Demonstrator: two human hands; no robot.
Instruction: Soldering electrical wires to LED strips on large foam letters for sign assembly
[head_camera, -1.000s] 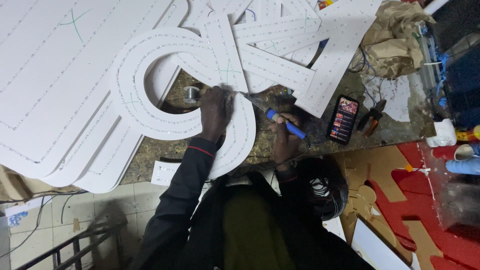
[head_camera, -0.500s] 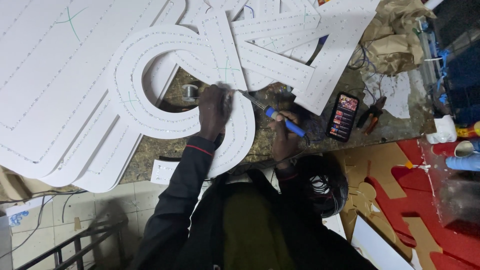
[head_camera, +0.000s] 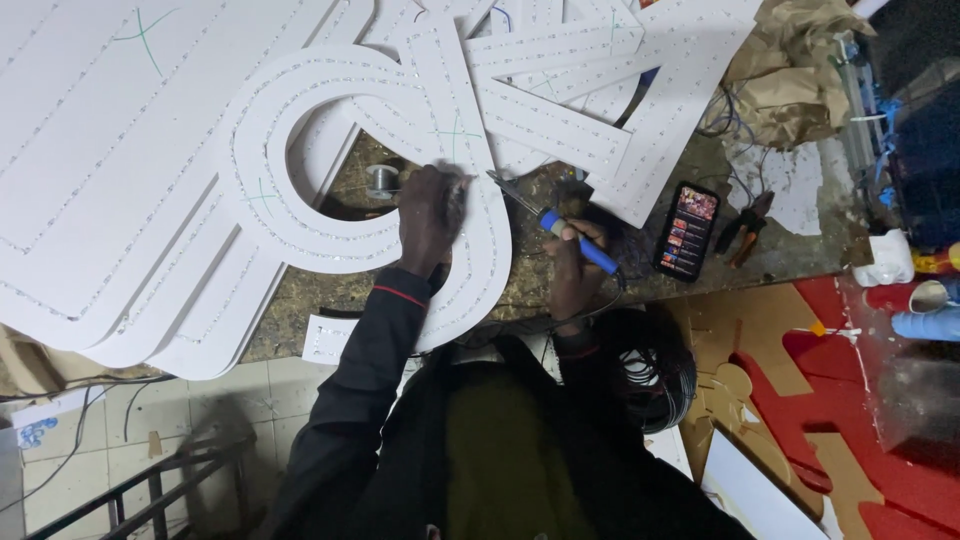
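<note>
Two hands at work on one large white curved foam sign letter (head_camera: 330, 150) lying on the table (head_camera: 560, 270). Left hand (head_camera: 430, 215) presses flat on the letter, fingers spread. Right hand (head_camera: 575, 255), just beside the letter's edge, fingers closed around a blue-handled soldering iron (head_camera: 555, 225). Black smartphone (head_camera: 687, 230) further right of the letter.

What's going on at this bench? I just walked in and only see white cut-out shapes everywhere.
A person leans over a workbench covered with big white sign letters. The left hand presses down on a curved white letter studded with rows of small lights. The right hand holds a blue-handled soldering iron, its tip pointing toward the spot by the left fingers. A phone with a lit screen lies on the bench to the right, next to pliers.
</note>
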